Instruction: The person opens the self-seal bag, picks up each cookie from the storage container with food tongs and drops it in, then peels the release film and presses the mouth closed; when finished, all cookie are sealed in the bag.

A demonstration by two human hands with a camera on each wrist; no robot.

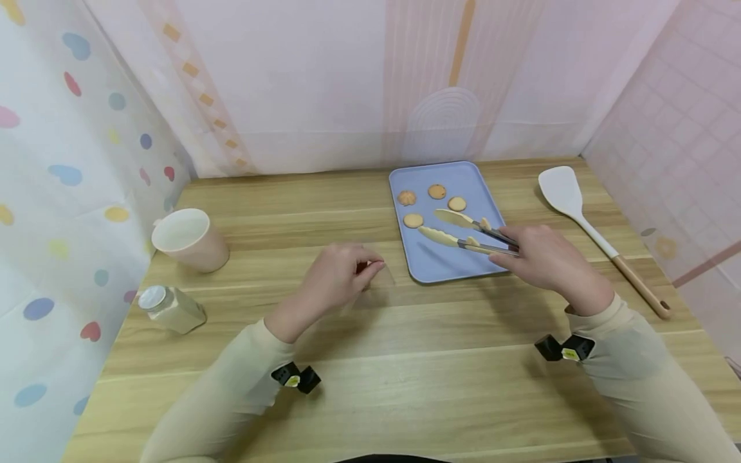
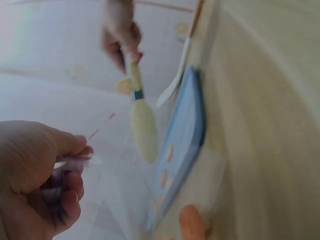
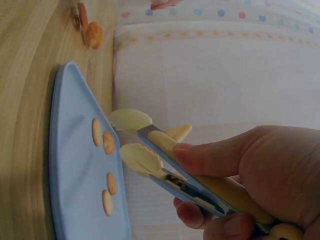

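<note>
My left hand [image 1: 341, 273] pinches the top edge of a clear plastic bag [image 2: 112, 190] between thumb and fingers. Through the bag a few cookies [image 3: 91, 34] show low down; the film is hard to see in the head view. In my right hand [image 1: 547, 260] are metal tongs with cream-coloured tips [image 1: 454, 218], their jaws spread apart with nothing between them. The tips hang over a blue tray [image 1: 434, 267]. Several small cookies [image 1: 413, 220] lie towards the tray's far left part, one of them flower-shaped [image 1: 407, 197].
A white spatula [image 1: 564, 190] with a wooden handle lies to the right of the tray. At the left of the wooden table [image 1: 370, 399] stand a pale pink mug [image 1: 199, 247] and a lidded jar [image 1: 176, 312]. Fabric walls [image 1: 301, 83] enclose the back and sides.
</note>
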